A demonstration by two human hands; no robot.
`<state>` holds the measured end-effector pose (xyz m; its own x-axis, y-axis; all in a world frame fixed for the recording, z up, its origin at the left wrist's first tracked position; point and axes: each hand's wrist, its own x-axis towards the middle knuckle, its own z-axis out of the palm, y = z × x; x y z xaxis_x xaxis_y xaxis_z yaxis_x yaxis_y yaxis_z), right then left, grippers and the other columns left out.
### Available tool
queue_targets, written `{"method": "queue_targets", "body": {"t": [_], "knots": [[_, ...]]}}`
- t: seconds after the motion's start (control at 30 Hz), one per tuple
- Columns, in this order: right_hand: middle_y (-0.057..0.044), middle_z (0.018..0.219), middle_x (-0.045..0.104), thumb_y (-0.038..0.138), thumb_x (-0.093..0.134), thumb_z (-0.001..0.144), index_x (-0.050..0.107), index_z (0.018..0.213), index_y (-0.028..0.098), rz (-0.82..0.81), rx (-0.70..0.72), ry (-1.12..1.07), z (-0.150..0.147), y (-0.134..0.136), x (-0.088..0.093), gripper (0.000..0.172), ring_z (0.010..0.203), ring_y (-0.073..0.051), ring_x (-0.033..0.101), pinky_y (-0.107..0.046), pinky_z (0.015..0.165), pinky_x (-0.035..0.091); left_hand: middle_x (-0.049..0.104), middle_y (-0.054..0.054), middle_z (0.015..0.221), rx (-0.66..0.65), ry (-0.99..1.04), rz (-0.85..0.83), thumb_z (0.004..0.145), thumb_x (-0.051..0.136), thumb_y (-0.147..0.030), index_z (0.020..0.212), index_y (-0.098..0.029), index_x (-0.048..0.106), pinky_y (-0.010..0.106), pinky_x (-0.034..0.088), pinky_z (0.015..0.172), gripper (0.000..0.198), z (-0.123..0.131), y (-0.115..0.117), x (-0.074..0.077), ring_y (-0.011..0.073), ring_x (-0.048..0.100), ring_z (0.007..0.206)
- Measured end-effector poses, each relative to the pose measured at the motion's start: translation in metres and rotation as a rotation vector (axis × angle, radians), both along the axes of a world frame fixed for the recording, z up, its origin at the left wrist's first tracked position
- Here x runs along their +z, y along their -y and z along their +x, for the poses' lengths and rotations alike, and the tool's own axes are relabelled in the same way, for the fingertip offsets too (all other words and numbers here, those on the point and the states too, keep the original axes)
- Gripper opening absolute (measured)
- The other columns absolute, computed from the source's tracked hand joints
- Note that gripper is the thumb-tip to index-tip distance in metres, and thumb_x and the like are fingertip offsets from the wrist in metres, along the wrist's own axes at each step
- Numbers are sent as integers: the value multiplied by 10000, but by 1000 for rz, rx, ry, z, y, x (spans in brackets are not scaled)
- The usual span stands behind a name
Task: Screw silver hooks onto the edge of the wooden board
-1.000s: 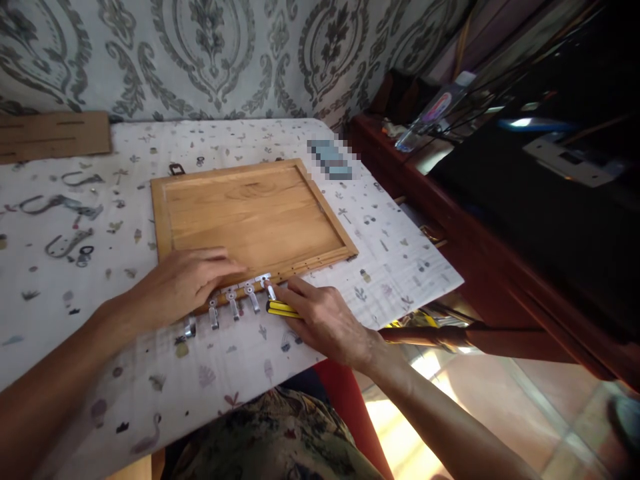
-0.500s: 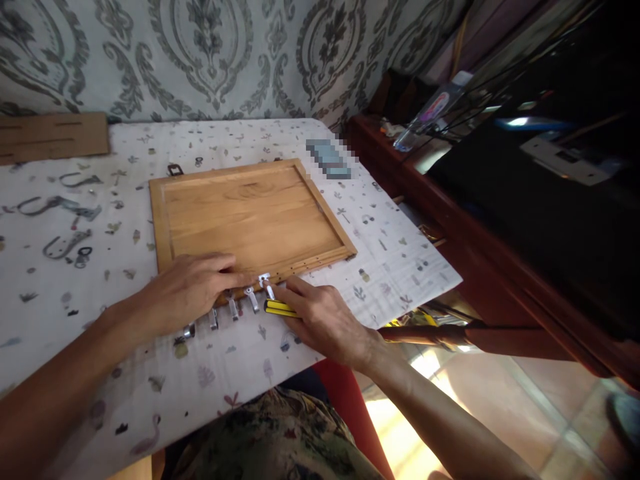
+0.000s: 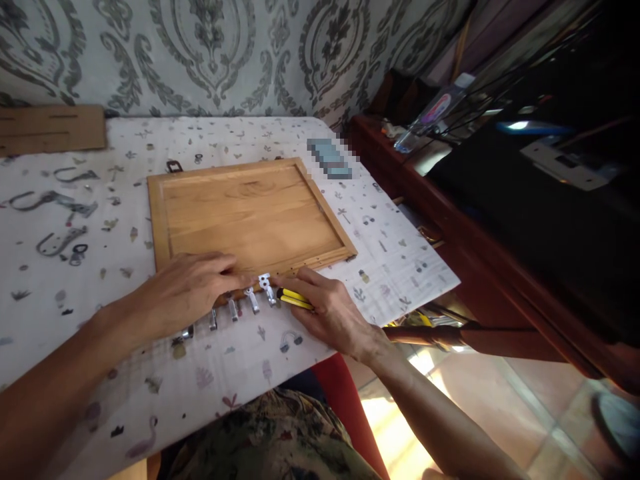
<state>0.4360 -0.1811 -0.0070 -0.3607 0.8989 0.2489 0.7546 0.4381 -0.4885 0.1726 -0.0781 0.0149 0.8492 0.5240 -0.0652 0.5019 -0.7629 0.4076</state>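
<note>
A wooden framed board (image 3: pixel 250 213) lies flat on the patterned tablecloth (image 3: pixel 225 373). Several small metal hooks (image 3: pixel 251 299) stick out along its near edge. My left hand (image 3: pixel 185 290) rests palm down on that near edge, fingers stretched toward the rightmost hook (image 3: pixel 267 287). My right hand (image 3: pixel 327 310) is closed around a yellow-and-black screwdriver (image 3: pixel 295 299), whose tip lies at the rightmost hook.
Loose metal hooks (image 3: pixel 60 243) and a ring lie on the cloth at the left. A flat cardboard piece (image 3: pixel 50 128) sits at the far left by the wall. Dark wooden furniture (image 3: pixel 500 267) stands close on the right, past the table's edge.
My right hand has shifted the screwdriver a little up and to the right, closer to the board's edge. My left hand's fingers slid toward the rightmost hook.
</note>
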Motion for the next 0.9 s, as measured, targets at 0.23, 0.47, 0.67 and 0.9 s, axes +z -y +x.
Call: {"method": "queue_targets", "body": {"t": [0.23,0.47,0.67,0.9], "knots": [[-79,1044,744,99,601,940,703,1394,200,-17,28,156,-2,4,-11,476,800,-194,732,-296,665,566,575,12,830,-88,15,162,1048,448,-119,1308,-313,756,294,265,578,447,-4,0,-4,164,514,674],[-89,1078,759,103,622,931,688,1405,196,-36,40,220,-4,3,-6,488,805,-203,745,-296,643,545,688,24,912,-56,91,139,1016,404,-113,1254,-303,762,274,374,615,470,-3,1,-4,176,641,781],[-102,1115,763,115,614,946,678,1404,180,-64,48,228,-4,4,-3,467,819,-204,743,-304,658,537,725,-1,814,140,267,-72,1033,479,-303,915,-205,690,249,452,653,261,7,0,8,149,660,708],[-91,1057,750,125,611,962,663,1448,202,-93,43,239,-5,4,1,495,780,-195,711,-306,642,501,690,-23,718,273,360,-366,919,579,-336,842,-203,710,215,450,593,202,14,1,20,120,602,645]]}}
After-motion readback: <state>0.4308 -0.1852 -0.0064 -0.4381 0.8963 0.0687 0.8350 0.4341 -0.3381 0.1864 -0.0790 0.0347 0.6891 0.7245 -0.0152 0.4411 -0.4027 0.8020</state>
